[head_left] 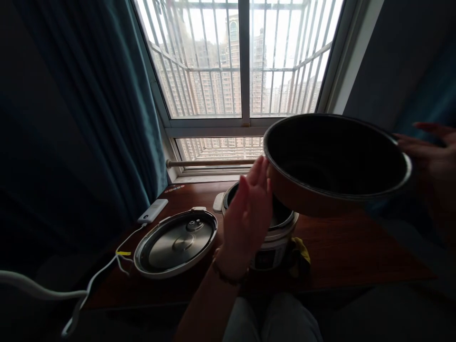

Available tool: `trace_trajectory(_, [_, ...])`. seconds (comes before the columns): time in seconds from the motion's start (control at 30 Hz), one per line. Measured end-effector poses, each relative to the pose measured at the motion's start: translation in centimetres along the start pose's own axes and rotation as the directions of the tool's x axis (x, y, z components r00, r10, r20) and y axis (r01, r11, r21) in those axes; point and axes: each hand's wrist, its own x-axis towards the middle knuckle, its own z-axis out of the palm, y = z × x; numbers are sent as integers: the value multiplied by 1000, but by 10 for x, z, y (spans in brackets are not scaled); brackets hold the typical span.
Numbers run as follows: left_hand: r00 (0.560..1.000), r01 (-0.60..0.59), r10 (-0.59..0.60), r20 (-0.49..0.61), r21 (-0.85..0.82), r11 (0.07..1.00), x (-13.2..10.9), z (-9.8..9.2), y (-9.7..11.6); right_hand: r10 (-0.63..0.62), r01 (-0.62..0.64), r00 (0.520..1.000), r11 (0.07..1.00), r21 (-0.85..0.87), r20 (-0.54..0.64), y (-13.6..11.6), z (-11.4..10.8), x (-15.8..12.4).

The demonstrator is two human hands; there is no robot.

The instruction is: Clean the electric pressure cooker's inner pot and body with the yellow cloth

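A dark inner pot (335, 161) with a metal rim is held up in the air, tilted so its empty inside faces me. My left hand (247, 216) lies flat against its left side, fingers stretched upward. My right hand (432, 152) presses the pot's right rim with fingers extended. Below the pot stands the white rice cooker body (274, 237), open and empty on the wooden table (342, 251). Its detached lid (176, 242) lies upside down to the left of the cooker.
A white remote (153, 210) lies near the table's back left corner. A white cable (103, 270) trails off the table's left edge. A yellow cloth (301, 251) sits beside the cooker. Teal curtains (107, 118) hang left; a barred window (242, 61) is behind.
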Motion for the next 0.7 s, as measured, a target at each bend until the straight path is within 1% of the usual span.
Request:
trace_trajectory(0.03, [999,-20,20,-43,1,1000,2,-5,10,36,-37,998,999,16,50,-1,36,1])
trace_trajectory(0.07, [996,-36,35,-84,-4,999,3,-11,19,61,-64,997,996,65,38,0,68,0])
trace_trajectory(0.1, [992,-48,47,-120,-10,999,5,-18,26,69,-68,998,992,107,-5,4,95,-1])
trace_trajectory(0.13, [988,-58,56,-146,-12,998,6,-26,32,97,-97,995,986,139,6,10,115,-2])
trace_trajectory(0.17, [985,-65,63,-163,-6,998,6,-33,36,107,-108,994,979,173,15,18,130,-4])
trace_trajectory(0.2, [983,-71,71,-171,7,997,7,-41,39,124,-127,992,973,194,26,27,140,-6])
trace_trajectory(0.27, [982,-82,87,-168,40,996,8,-57,43,162,-169,985,961,217,51,45,151,-10])
trace_trajectory(0.4, [984,-57,67,-166,69,996,8,-81,44,222,-230,973,946,228,61,75,156,-12])
trace_trajectory(0.57, [986,-5,12,-168,40,999,8,-101,36,228,-251,966,939,237,118,107,157,-7])
trace_trajectory(0.7, [987,10,-10,-161,1,1000,7,-113,29,238,-262,961,943,205,138,123,156,-5])
